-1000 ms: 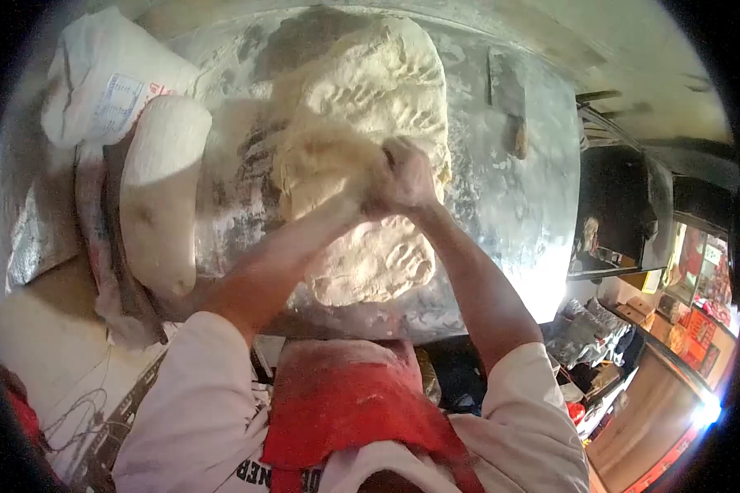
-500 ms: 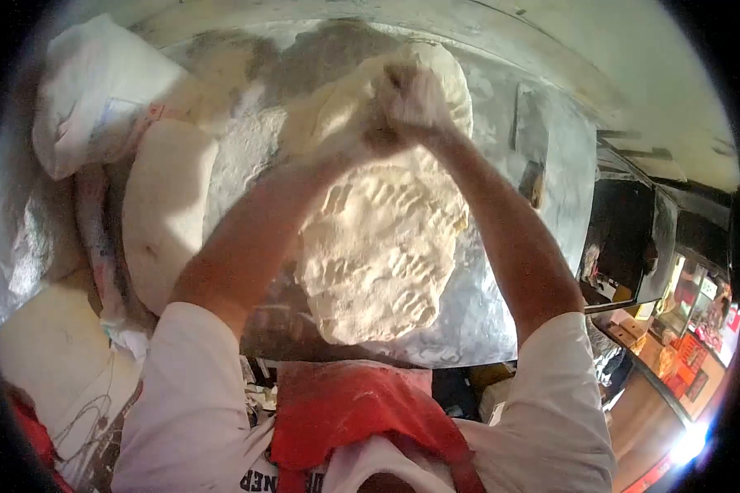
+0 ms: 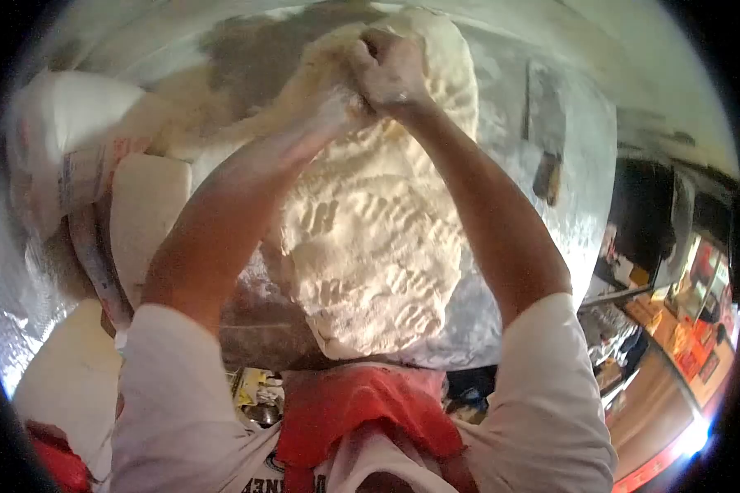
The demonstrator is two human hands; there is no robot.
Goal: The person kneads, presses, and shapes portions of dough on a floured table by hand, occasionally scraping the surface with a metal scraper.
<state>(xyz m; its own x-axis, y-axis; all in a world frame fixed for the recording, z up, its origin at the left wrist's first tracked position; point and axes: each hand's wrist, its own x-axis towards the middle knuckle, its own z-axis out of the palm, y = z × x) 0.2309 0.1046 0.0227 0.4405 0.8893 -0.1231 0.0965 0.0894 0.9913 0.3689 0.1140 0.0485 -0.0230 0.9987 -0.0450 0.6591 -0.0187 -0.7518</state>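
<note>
A large slab of pale dough (image 3: 378, 246) lies on the metal worktop (image 3: 584, 205), its surface marked with rows of knuckle dents. Both hands are together on the far part of the dough. My right hand (image 3: 390, 74) is curled into a fist, with its wrist toward the right forearm. Pressed against it on the left is my left hand (image 3: 341, 103), partly hidden and blurred, so its fingers cannot be made out. No tool shows in either hand.
To the left stand a white printed sack (image 3: 82, 140) and a long pale dough piece (image 3: 148, 214). A scraper with a wooden handle (image 3: 547, 178) lies on the right of the worktop. Loose flour is spread at the far left of the dough.
Both hands have moved away from the body to the far part of the dough, still together. The near part of the dough is now uncovered, and the view has shifted.
</note>
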